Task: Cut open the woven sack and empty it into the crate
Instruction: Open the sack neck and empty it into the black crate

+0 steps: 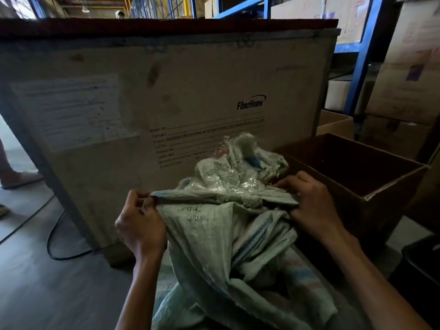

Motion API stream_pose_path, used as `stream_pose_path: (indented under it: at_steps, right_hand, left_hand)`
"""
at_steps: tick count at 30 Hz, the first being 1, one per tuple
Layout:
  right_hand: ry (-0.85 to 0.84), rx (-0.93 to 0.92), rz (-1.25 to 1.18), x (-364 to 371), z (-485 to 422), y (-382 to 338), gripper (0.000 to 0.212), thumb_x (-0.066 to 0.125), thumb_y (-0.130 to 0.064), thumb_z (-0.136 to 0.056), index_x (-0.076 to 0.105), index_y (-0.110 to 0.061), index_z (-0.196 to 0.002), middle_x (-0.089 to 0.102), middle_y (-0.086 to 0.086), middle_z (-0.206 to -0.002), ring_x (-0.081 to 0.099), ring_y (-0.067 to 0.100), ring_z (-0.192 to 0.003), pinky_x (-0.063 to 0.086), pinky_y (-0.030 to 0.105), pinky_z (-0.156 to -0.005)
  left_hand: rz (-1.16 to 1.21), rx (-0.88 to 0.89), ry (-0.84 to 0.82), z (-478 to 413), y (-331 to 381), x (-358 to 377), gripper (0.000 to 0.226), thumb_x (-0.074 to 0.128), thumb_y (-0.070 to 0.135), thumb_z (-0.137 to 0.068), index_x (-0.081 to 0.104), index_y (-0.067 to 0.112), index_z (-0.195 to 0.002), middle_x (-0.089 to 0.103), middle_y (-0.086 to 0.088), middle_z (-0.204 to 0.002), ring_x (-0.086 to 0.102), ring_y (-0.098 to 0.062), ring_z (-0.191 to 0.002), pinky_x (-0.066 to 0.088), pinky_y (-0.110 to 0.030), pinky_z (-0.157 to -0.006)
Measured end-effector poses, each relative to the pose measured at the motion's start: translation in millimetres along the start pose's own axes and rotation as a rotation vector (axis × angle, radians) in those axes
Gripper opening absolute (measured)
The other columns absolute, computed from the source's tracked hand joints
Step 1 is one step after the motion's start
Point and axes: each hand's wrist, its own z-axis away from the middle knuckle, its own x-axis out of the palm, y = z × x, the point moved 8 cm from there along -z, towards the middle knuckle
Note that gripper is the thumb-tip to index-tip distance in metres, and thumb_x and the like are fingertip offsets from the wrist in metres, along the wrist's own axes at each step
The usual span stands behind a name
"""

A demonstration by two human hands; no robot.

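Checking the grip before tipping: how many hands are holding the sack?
2: the left hand grips the sack at its left edge, the right hand at its right.

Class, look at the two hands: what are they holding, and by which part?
Both hold the woven sack by its bunched upper edge: the left hand grips the left end of the fold, the right hand the right end.
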Motion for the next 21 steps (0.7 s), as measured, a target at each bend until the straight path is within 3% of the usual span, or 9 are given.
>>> stream_pose_path:
  at_steps: [3,6,8,10,12,15,17,19,21]
  right_hand:
    - [-0.038,0.083,0.029,5,5,17,0.036,0.081,-0.016,-0.069,0.072,-0.025,-0.103,0.060,-0.005,-0.091,0.060,0.016,-0.084,0.051,0.032,-0.070]
    - [-0.297,0.157,-0.230,35,14,15,0.043,0.075,-0.028,-0.069,0.064,-0.035,-0.110,0.063,-0.007,-0.105,0.064,0.012,-0.098,0.050,0.022,-0.079]
    - [-0.510,0.245,-0.399,55,19,12,0.048,0.067,-0.043,-0.064,0.061,-0.036,-0.111,0.064,-0.004,-0.118,0.063,0.014,-0.109,0.051,0.031,-0.094]
    - [-0.637,0.355,-0.626,65,22,10,0.053,0.058,-0.047,-0.071,0.067,-0.019,-0.115,0.066,0.003,-0.125,0.061,0.023,-0.117,0.044,0.047,-0.107]
    - [-0.560,0.388,-0.616,63,19,12,0.061,0.046,-0.063,-0.082,0.072,-0.016,-0.113,0.069,0.000,-0.122,0.060,0.023,-0.119,0.037,0.051,-0.110]
    - [-0.190,0.187,-0.125,31,8,2,0.071,0.023,-0.090,-0.077,0.067,-0.040,-0.100,0.062,-0.015,-0.110,0.052,0.009,-0.113,0.037,0.039,-0.098]
    - [-0.114,0.120,-0.317,29,8,-12,0.060,0.037,-0.086,-0.078,0.062,-0.043,-0.112,0.058,-0.019,-0.114,0.051,-0.002,-0.110,0.046,0.030,-0.094]
    - [-0.149,0.065,-0.396,35,9,-24,0.055,0.054,-0.076,-0.079,0.061,-0.041,-0.120,0.057,-0.021,-0.117,0.052,-0.008,-0.111,0.047,0.020,-0.091]
    - [-0.136,0.001,-0.351,38,10,-33,0.039,0.066,-0.059,-0.082,0.068,-0.034,-0.111,0.063,-0.019,-0.111,0.056,-0.007,-0.106,0.048,0.019,-0.088]
  left_hand:
    - [0.107,-0.028,-0.093,7,-3,11,0.013,0.058,0.007,-0.094,0.065,0.017,-0.089,0.064,0.013,-0.074,0.062,-0.016,-0.069,0.043,-0.024,-0.059]
    - [0.521,-0.337,-0.414,33,-15,50,0.021,0.049,0.005,-0.097,0.060,0.020,-0.087,0.062,0.003,-0.069,0.056,-0.016,-0.061,0.046,-0.025,-0.053]
    - [0.731,-0.497,-0.592,52,-9,68,0.025,0.047,0.009,-0.094,0.063,0.020,-0.078,0.063,-0.002,-0.065,0.056,-0.016,-0.059,0.046,-0.026,-0.054]
    - [0.957,-0.590,-0.652,60,2,76,0.038,0.042,0.013,-0.093,0.065,0.020,-0.064,0.062,0.000,-0.059,0.058,-0.013,-0.054,0.049,-0.023,-0.055]
    - [1.078,-0.614,-0.645,60,8,75,0.050,0.043,0.020,-0.096,0.066,0.021,-0.052,0.061,0.006,-0.050,0.059,-0.008,-0.045,0.050,-0.016,-0.050]
    - [0.863,-0.491,-0.748,62,12,74,0.031,0.071,0.041,-0.080,0.069,0.011,-0.073,0.073,-0.006,-0.072,0.070,-0.023,-0.066,0.059,-0.031,-0.066]
    - [0.697,-0.364,-0.779,61,11,73,0.035,0.084,0.033,-0.069,0.065,0.006,-0.081,0.072,-0.011,-0.078,0.067,-0.028,-0.071,0.058,-0.036,-0.065]
    - [0.694,-0.324,-0.820,64,15,75,0.024,0.084,0.021,-0.071,0.066,0.009,-0.082,0.074,-0.013,-0.080,0.069,-0.028,-0.070,0.059,-0.034,-0.061]
    - [0.689,-0.292,-0.843,68,22,75,0.018,0.080,0.011,-0.078,0.065,0.005,-0.086,0.073,-0.022,-0.084,0.069,-0.028,-0.071,0.059,-0.036,-0.063]
